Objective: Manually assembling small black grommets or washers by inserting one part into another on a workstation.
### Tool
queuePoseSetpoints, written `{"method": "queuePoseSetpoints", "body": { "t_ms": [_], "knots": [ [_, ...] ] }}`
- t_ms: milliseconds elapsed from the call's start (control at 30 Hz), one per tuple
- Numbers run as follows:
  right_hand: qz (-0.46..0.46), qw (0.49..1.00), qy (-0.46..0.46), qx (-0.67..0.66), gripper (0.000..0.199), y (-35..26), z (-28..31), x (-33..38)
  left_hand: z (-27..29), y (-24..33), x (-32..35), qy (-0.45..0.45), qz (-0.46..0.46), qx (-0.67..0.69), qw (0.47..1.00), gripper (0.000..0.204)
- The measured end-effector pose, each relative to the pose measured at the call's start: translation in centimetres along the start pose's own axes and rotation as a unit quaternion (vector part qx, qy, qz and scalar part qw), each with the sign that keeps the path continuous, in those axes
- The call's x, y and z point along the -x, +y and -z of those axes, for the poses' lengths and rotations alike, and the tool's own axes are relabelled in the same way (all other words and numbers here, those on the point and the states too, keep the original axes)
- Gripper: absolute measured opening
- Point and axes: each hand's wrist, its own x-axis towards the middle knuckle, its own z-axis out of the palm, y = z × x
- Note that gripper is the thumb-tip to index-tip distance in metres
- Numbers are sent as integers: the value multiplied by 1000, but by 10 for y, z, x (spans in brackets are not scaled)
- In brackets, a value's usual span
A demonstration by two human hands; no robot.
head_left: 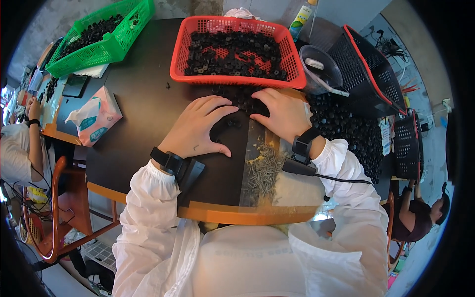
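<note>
A small heap of black plastic parts (pixel 241 95) lies on the dark table, right in front of the red basket. My left hand (pixel 198 124) is at the left side of this heap, fingers spread and thumb held well apart, its fingertips close to the parts. From the right, my right hand (pixel 283 113) reaches over the heap with its thumb and forefinger apart. Nothing shows held in either hand. A few loose black pieces (pixel 231 123) lie between the hands. Nearer to me is a pile of small metal screws (pixel 263 174).
Behind the heap stands a red basket (pixel 237 80) of black washer-like parts. Many glossy black caps (pixel 341 121) spread at right, beside a clear plastic tub (pixel 324 79) and black crates (pixel 368 64). Far left are a green basket (pixel 123 42), a tissue pack (pixel 99 116) and a co-worker (pixel 22 148).
</note>
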Motion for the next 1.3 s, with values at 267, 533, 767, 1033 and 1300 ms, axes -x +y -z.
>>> {"method": "queuePoseSetpoints", "body": {
  "t_ms": [267, 533, 767, 1033, 1300],
  "knots": [
    [5, 1000, -21, -14, 35, -2, 1, -1, -8, -6, 0, -5, 12, -37, 999, 58],
    [0, 998, -42, -50, 35, -4, 0, -1, -9, -9, -1, 54, 13, -65, 996, 41],
    [16, 996, -47, -72, 34, -20, 1, 0, -7, -11, 0, 87, 40, -97, 991, 35],
    [15, 991, -82, -106, 36, -33, 3, -5, -1, -11, 1, 73, 70, -87, 991, 54],
    [-27, 969, -61, -238, 28, -20, -5, -18, 0, -8, 0, 73, 52, -33, 995, 68]
  ]
}}
